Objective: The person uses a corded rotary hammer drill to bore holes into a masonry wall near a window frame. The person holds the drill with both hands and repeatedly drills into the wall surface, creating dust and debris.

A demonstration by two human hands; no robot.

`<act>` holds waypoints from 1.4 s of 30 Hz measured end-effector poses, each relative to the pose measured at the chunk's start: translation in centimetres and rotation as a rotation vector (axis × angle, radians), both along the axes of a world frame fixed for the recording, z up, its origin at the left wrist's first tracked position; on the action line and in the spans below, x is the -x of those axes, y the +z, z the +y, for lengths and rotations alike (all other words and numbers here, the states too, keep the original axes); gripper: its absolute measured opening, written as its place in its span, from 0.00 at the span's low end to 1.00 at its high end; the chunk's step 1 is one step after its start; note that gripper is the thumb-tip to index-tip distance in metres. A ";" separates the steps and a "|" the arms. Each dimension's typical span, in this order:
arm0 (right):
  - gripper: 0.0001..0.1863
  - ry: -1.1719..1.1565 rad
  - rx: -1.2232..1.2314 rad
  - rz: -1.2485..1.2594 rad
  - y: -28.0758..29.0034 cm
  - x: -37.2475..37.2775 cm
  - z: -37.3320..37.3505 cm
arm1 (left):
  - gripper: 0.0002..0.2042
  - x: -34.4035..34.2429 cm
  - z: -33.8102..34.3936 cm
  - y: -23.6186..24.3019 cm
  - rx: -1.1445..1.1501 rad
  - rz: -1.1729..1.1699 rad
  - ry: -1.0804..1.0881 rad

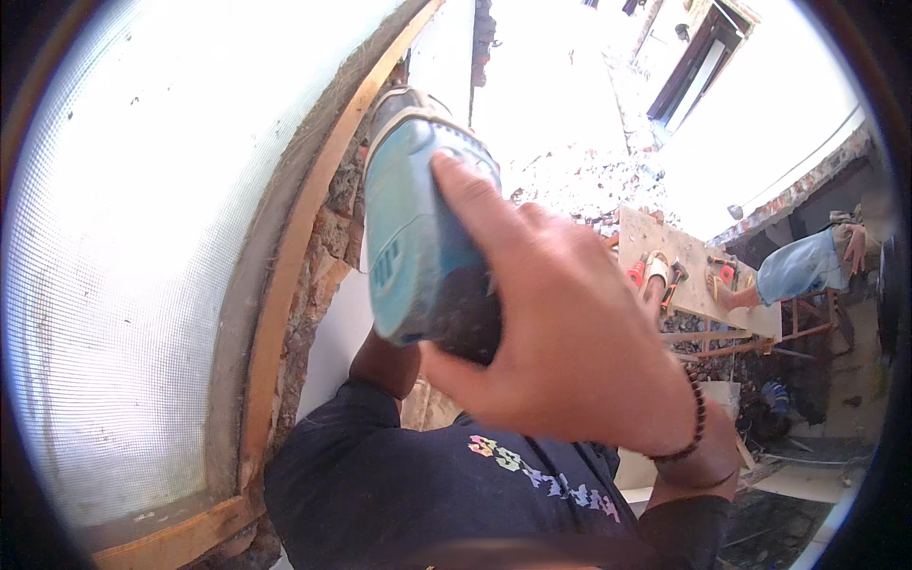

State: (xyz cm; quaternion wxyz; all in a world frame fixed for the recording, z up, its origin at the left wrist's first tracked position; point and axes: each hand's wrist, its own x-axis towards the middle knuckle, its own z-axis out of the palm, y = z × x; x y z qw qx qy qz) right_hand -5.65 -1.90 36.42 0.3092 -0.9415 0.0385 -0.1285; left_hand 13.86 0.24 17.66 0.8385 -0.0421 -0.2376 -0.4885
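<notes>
Okay, head view, only one. Right hand (570,313), just off centre toward 4 o'clock, clamped round a teal-and-black power tool (408,228); index finger laid along its upper side, thumb under it. Hand slightly blurred. Tool sits just off centre toward 11, its black end with a cream band pointing up toward 12; can't tell what that end touches. Beaded bracelet (698,418) on the right wrist, toward 4. Left arm (385,366) shows at 7, running up behind the tool; left hand hidden, can't tell its state. Dark shirt (380,475) with pastel print at 6. Mesh panel (142,237) fills 9; its wooden frame (304,237) curves from 12 to 7, broken masonry (328,218) along it. Rubble (598,180) at 2, washed out. Plywood board (655,228) at 3, co-worker in blue denim (803,266) with feet on it, red-and-black tools (727,274) near the feet.
</notes>
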 end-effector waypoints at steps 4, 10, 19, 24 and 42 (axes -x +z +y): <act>0.40 -0.013 0.046 0.080 -0.5 -0.2 1.4 | 0.33 -0.4 0.9 -0.2 0.039 0.036 -0.116; 0.35 0.024 0.019 0.063 -1.4 -0.4 1.9 | 0.30 -1.1 1.8 -1.1 0.014 0.067 -0.222; 0.36 -0.022 0.215 -0.105 -2.3 -0.5 3.1 | 0.26 -1.8 1.0 -2.0 0.082 0.110 -0.272; 0.37 -0.016 0.079 -0.027 -3.5 -0.2 3.5 | 0.24 -1.6 1.7 -3.0 0.088 0.116 -0.279; 0.52 0.084 -0.538 -0.268 -13.7 4.9 -5.5 | 0.41 2.5 -1.1 -2.4 -0.391 -0.060 0.345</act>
